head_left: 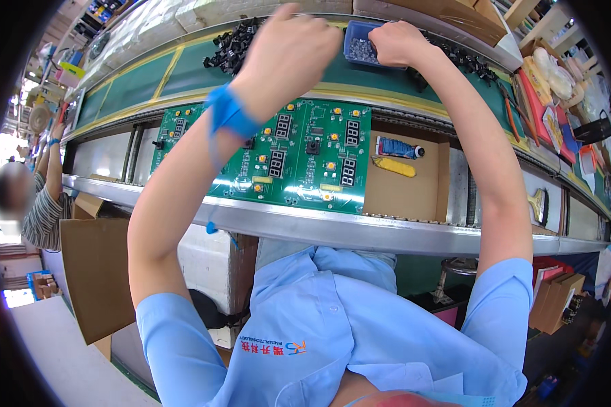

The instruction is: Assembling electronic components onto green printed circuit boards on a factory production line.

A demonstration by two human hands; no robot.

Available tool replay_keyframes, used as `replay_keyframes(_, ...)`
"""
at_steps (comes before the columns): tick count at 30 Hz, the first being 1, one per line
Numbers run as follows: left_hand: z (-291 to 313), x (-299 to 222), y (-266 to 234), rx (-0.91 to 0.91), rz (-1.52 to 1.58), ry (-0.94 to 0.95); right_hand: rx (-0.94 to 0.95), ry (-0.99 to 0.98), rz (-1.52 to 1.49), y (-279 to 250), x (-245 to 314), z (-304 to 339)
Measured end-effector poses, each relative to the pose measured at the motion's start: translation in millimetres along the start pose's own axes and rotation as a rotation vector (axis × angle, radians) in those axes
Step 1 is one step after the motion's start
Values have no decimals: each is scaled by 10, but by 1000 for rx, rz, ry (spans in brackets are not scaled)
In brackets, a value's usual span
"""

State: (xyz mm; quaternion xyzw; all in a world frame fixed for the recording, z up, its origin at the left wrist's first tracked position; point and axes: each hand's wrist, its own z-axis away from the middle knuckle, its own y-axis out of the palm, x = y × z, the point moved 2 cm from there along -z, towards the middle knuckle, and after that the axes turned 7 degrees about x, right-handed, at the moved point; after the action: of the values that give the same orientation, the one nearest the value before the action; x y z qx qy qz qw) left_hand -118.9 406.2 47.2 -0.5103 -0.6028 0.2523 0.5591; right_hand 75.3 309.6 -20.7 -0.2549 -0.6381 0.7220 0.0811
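Observation:
My left hand (288,57), with a blue wrist strap (229,114), is raised above the far side of the bench beside a pile of black parts (229,49). Motion smears its fingers, so what it holds, if anything, is hidden. My right hand (402,45) reaches into a blue tray (350,42) of small clear parts (362,51). Its fingers are curled together at the tray's right side, and their tips cannot be seen. Below both hands lies a green circuit board panel (299,183) with black digit displays, yellow buttons and black square parts, partly behind my left forearm.
Right of the panel, a cardboard tray (404,193) holds a blue tube (399,148) and a yellow tool (394,167). Orange-handled pliers (509,112) lie farther right. A metal rail (305,226) runs along the near edge. At left are another person (44,210) and a cardboard box (95,278).

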Motion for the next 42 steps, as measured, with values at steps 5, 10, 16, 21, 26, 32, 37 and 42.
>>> replay_keyframes(5,-768,-89,629,52,36,134,-51,-89,-68,-18,-6,50)
replay_keyframes(10,-997,-101,932,267,158,142,-149,-99,-142,121,-118,63)
replay_keyframes(16,-1119,-152,1047,279,169,102,-332,-32,-311,141,-272,110)
replay_keyframes(21,-1162,-184,1100,399,264,71,-929,-323,-694,-255,-245,542)
replay_keyframes(26,-1330,-47,1197,255,906,-73,-650,-51,-915,-287,78,1106)
replay_keyframes(32,-1421,44,1095,126,2738,-296,-323,2,-1381,-140,467,1296)
replay_keyframes(37,-1279,-120,375,-301,3170,-293,-408,-104,-1476,-288,756,1250)
replay_keyframes(42,-1163,-152,108,-441,3171,-236,-717,-153,-1431,-445,927,1340)
